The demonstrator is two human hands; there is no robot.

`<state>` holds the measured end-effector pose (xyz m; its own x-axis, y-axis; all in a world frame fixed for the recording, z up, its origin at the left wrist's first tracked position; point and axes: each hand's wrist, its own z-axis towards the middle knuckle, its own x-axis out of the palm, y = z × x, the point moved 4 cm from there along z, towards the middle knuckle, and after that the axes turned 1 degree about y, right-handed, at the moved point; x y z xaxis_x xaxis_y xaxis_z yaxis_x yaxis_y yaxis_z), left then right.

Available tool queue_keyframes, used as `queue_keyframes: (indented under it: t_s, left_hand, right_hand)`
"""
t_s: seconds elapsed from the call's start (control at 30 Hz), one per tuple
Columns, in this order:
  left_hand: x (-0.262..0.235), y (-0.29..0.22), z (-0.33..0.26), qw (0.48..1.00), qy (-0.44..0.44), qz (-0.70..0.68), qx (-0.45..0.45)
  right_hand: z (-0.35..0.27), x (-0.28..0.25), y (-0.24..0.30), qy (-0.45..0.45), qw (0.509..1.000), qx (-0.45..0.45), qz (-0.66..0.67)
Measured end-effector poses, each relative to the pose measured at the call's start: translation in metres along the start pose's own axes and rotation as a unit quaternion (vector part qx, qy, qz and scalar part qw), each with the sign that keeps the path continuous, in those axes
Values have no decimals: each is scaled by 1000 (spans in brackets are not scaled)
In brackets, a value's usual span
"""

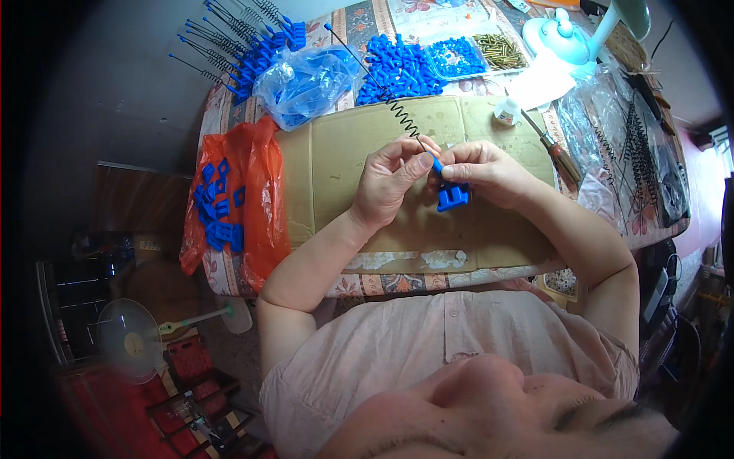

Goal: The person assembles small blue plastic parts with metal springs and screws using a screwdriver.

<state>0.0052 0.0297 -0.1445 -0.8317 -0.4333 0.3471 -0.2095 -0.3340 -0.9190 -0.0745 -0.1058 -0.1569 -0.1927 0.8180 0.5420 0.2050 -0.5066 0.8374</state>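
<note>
Over the cardboard sheet, both hands meet at one piece: a black coiled spring wire that joins a blue plastic clip. My left hand is closed, thumb and fingers pinching the wire's lower end by the blue neck. From the other side, my right hand pinches the clip's blue neck. The clip's wide end hangs below the fingers, and the wire slants up and left to a small blue tip. Fingers hide the exact joint between wire and clip.
Cardboard covers the table's middle. Beyond it lie a heap of blue caps, a tub of brass-coloured screws and a clear bag. Red bag with blue parts at left; screwdriver, lamp, black springs at right.
</note>
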Motion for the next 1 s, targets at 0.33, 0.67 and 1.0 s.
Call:
queue_keyframes:
  t_s: [0.33, 0.67, 1.0]
  left_hand:
    - [-3, 3, -1, 1000, -20, -9, -2]
    - [-3, 3, 0, 1000, -13, -22, -18]
    - [2, 5, -2, 1000, -12, -5, 6]
  right_hand:
    - [-3, 4, 5, -30, 999, 9, -33]
    - [-2, 4, 4, -20, 999, 8, -32]
    - [-2, 5, 2, -34, 999, 3, -24]
